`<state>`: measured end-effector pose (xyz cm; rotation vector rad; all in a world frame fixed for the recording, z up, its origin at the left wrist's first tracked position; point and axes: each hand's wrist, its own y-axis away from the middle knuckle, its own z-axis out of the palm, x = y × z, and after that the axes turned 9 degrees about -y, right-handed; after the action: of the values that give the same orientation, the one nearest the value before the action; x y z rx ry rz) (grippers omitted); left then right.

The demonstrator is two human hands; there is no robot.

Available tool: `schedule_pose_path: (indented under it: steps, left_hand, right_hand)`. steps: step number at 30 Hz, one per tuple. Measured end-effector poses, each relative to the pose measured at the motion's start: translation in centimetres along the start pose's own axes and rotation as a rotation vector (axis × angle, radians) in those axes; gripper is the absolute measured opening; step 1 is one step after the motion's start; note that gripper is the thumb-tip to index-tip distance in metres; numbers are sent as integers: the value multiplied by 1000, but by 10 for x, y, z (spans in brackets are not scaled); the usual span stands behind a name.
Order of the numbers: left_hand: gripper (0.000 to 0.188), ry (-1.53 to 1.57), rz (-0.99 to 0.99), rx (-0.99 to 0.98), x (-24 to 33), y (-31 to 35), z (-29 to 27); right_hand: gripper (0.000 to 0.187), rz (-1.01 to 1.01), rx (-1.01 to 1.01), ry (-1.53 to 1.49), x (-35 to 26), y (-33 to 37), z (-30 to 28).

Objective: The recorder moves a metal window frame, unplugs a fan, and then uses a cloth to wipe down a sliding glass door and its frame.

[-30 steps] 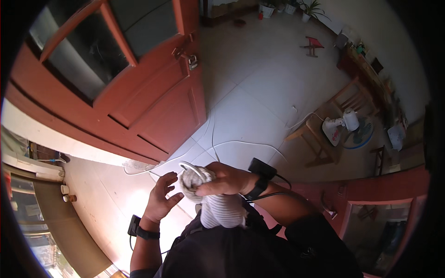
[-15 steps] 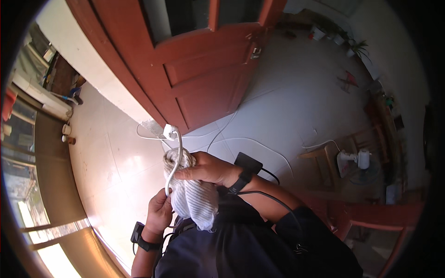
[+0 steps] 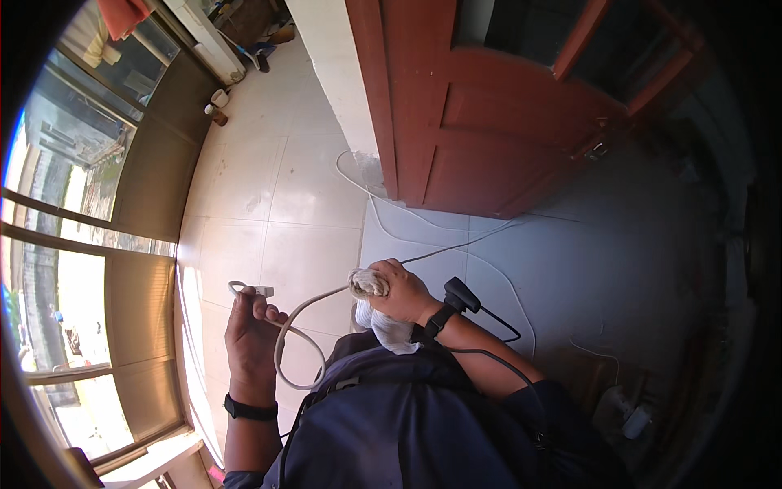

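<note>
My left hand (image 3: 251,330), at the left, pinches a white cable (image 3: 300,383) close to its white plug (image 3: 265,291), which sticks out past the fingertips. From there the cable hangs in a loop and runs across to my right hand (image 3: 401,292). That hand is wrapped round a bundle of white ribbed-knit fabric (image 3: 391,332) with a rolled, off-white top. The bundle may be knitted gloves; its full shape is partly hidden by the fingers. Both wrists wear black bands, and the right one carries a black box.
Ahead stands a red-brown wooden door (image 3: 489,122) beside a white wall end (image 3: 326,65). Thin cables (image 3: 407,240) lie over the tiled floor. Windows (image 3: 73,187) line the left, with a white cup (image 3: 219,98) and a brown bottle (image 3: 217,116) near them. A fan (image 3: 635,420) stands at lower right.
My view has swung left. My left hand has moved left, away from the bundle, and now has the plug end, drawing the cable into a wide loop. My right hand still grips the bundle.
</note>
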<state>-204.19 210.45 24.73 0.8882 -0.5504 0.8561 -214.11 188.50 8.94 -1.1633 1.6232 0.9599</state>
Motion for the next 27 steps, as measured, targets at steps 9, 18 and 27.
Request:
schedule_pose_path:
  steps: [9, 18, 27]
  left_hand:
    - [18, 102, 207, 18, 53, 20, -43]
    - [28, 240, 143, 234, 92, 1, -234]
    - [14, 175, -170, 535, 101, -31, -372]
  right_hand:
    - [44, 0, -470, 100, -8, -38, 54]
    - [24, 68, -601, -383, -123, -80, 77]
    - [36, -225, -606, -324, -273, -131, 152]
